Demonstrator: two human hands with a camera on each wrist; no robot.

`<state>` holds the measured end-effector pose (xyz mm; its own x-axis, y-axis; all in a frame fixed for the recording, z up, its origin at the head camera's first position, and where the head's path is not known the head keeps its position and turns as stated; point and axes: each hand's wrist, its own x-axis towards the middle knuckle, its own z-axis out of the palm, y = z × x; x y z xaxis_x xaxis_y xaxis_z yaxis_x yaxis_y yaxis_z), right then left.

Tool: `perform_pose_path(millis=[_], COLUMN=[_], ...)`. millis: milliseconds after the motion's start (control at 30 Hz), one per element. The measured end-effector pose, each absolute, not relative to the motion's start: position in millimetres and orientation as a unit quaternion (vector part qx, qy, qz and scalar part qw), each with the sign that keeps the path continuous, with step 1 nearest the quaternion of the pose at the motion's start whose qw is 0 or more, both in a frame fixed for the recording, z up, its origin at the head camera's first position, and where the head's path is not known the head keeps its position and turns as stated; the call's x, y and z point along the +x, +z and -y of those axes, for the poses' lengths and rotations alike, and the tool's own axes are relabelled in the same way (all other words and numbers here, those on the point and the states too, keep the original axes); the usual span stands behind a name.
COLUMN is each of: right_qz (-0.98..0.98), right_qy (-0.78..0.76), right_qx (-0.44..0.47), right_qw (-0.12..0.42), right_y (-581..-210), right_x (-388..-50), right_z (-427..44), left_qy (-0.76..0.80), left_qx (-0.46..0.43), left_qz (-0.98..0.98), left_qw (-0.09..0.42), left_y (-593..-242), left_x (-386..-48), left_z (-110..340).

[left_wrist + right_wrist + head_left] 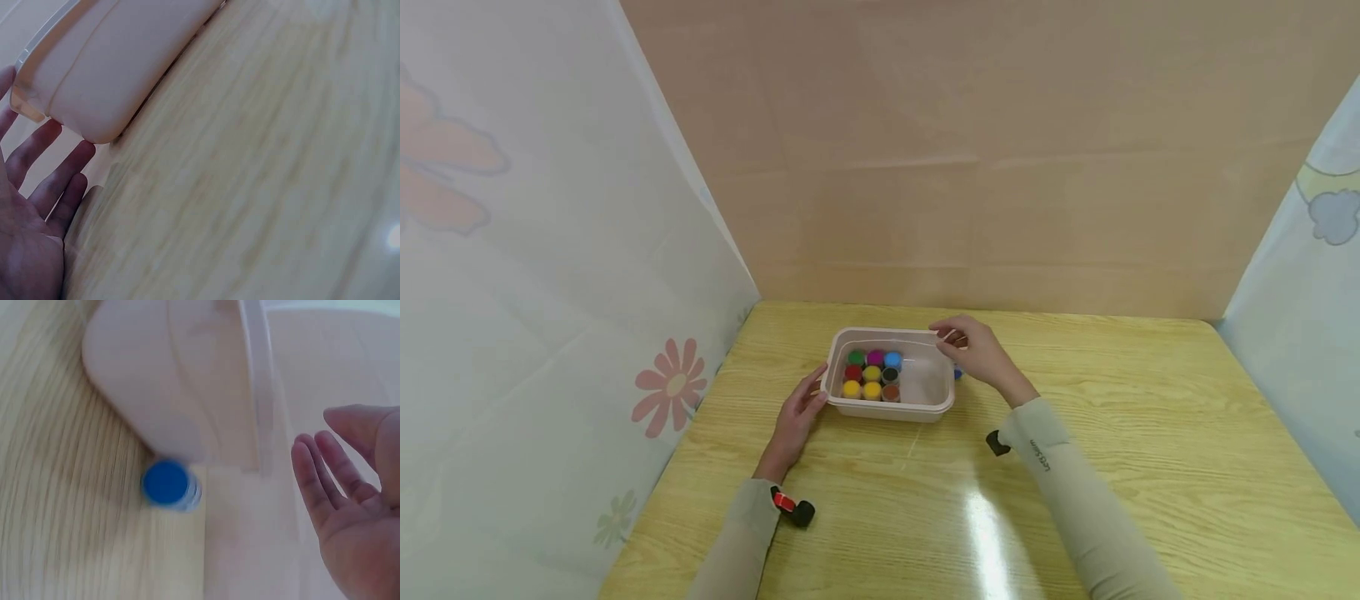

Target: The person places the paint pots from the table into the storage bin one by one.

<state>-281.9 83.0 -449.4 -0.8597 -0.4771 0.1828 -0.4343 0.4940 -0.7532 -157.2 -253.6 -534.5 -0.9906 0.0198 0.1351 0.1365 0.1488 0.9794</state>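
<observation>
A pale pink plastic tub (925, 410) stands on the table. Grouped in its left part are several small pots (872, 374) with coloured tops: green, purple, light blue, red, yellow, black and brown. At the tub's left end, my left hand (795, 421) touches the wall with extended fingertips (80, 150). My right hand (981, 354) hovers by the right rim, its fingers (310, 481) loosely bent and holding nothing. Outside the tub, against its right end, a pot with a blue lid (165, 482) sits on the table; in the head view the right hand partly hides it.
The wood-grain table (1150, 433) extends to both sides and toward me. A brown backdrop (985, 167) rises behind it. Flower-patterned white sheets (550, 250) hang at left and right. Light glares off the table's near part.
</observation>
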Motion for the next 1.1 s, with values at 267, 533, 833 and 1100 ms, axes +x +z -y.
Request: perform_pose_path(millis=[267,533,833,1100], right_qz=[-0.869,-0.860,-0.861,-0.868], right_qy=[-0.444,-0.455,-0.447,-0.430], right_qx=[-0.217,-0.215,-0.215,-0.218], right_qw=[0.030,0.086,0.117,0.116], right_y=[-466,-484,-504,-509], right_x=[-292,-293,-299,-299], right_z=[-108,-116,-113,-112], left_qy=[-0.648,-0.640,-0.637,-0.638], left_qx=[-0.048,-0.048,-0.044,-0.040], left_qz=[0.759,0.764,0.767,0.766], left_qw=[0.049,0.062,0.065,0.065], left_y=[-547,-565,-565,-563], left_x=[-163,-171,-171,-170], left_z=[259,263,261,259])
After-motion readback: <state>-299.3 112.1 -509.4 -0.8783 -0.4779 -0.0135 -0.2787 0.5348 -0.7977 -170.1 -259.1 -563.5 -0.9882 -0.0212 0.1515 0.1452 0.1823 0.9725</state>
